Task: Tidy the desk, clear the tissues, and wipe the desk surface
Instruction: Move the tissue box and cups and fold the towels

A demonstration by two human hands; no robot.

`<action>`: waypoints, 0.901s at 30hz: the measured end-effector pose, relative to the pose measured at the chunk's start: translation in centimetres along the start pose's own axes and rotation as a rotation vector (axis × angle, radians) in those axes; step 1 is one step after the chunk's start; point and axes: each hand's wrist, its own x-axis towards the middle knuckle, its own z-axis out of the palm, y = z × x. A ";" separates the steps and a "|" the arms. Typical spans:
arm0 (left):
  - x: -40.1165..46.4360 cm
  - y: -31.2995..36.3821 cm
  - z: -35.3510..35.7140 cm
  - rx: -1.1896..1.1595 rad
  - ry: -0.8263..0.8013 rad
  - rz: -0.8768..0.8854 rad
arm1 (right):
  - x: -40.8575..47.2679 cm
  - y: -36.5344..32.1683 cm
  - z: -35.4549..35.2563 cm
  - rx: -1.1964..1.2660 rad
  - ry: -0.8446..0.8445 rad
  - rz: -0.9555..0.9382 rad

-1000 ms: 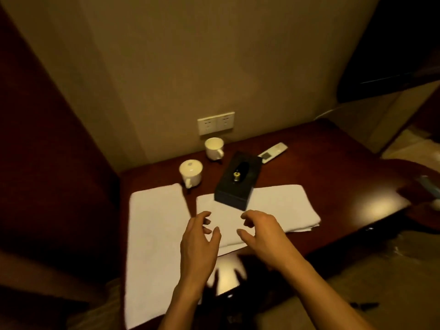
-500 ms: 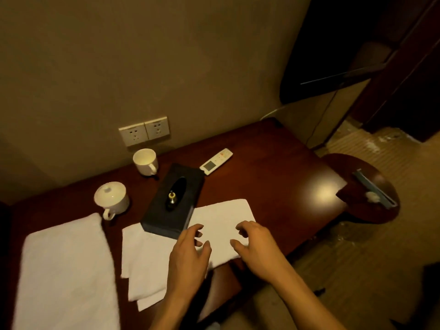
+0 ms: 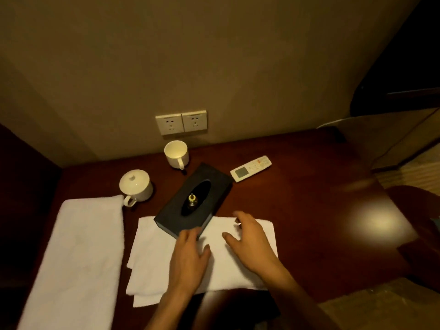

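Observation:
A black tissue box [image 3: 197, 198] lies at an angle on the dark wooden desk [image 3: 297, 210], its near corner resting on a folded white towel [image 3: 152, 258]. A small brass-coloured object shows in the box's oval slot. My left hand [image 3: 190, 258] is over the towel with fingers fairly straight, fingertips at the box's near corner. To its right, my right hand [image 3: 252, 239] hovers over the towel with fingers spread and loosely bent, holding nothing.
A second white towel [image 3: 78, 258] lies along the desk's left side. A lidded white cup [image 3: 135, 186] and an open white mug [image 3: 176, 154] stand near the wall. A white remote [image 3: 251, 168] lies behind the box. Wall sockets [image 3: 181, 121] sit above. A round side table [image 3: 419, 210] stands right.
The view has swung back left and closer to the desk. Both hands have moved forward over the folded towel, the left reaching the tissue box's near corner.

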 end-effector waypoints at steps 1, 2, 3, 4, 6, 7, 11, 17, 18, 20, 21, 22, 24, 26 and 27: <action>0.3 -0.5 -0.1 0.060 0.039 -0.016 | 0.8 -0.2 0.4 -0.030 -0.040 -0.054; 0.7 -0.9 -0.3 0.124 0.075 -0.027 | 1.7 -0.5 0.9 -0.088 -0.087 -0.111; 1.2 -1.3 -0.6 0.194 0.089 -0.031 | 2.6 -0.9 1.4 -0.158 -0.127 -0.161; 1.8 -1.6 -0.8 0.268 0.089 -0.028 | 3.5 -1.3 2.0 -0.225 -0.156 -0.209; 3.0 -2.1 -0.8 0.383 0.088 0.005 | 4.9 -2.2 2.9 -0.331 -0.168 -0.304; 3.6 -2.3 -0.7 0.416 0.084 0.017 | 5.6 -2.5 3.3 -0.369 -0.178 -0.334; 6.2 -2.9 0.2 0.452 0.081 0.057 | 8.4 -2.8 4.6 -0.506 -0.215 -0.355; 9.0 -3.9 1.5 0.505 0.071 0.128 | 12.8 -2.2 5.7 -0.774 -0.308 -0.387; 9.3 -4.0 1.5 0.505 0.078 0.122 | 13.2 -2.3 5.7 -0.793 -0.315 -0.403; 9.5 -4.1 1.3 0.503 0.083 0.120 | 13.7 -2.4 5.4 -0.801 -0.325 -0.433; 9.5 -4.1 1.1 0.501 0.090 0.126 | 13.7 -2.4 5.2 -0.793 -0.328 -0.446; 9.4 -4.1 0.8 0.491 0.098 0.134 | 13.6 -2.4 4.9 -0.784 -0.325 -0.464; 9.0 -3.8 0.3 0.446 0.107 0.164 | 12.8 -2.4 4.0 -0.761 -0.306 -0.490; 8.8 -3.1 -0.1 0.427 0.108 0.221 | 11.6 -1.8 2.9 -0.724 -0.254 -0.499; 8.7 -2.4 0.0 0.433 0.099 0.253 | 11.1 -1.3 2.1 -0.699 -0.212 -0.508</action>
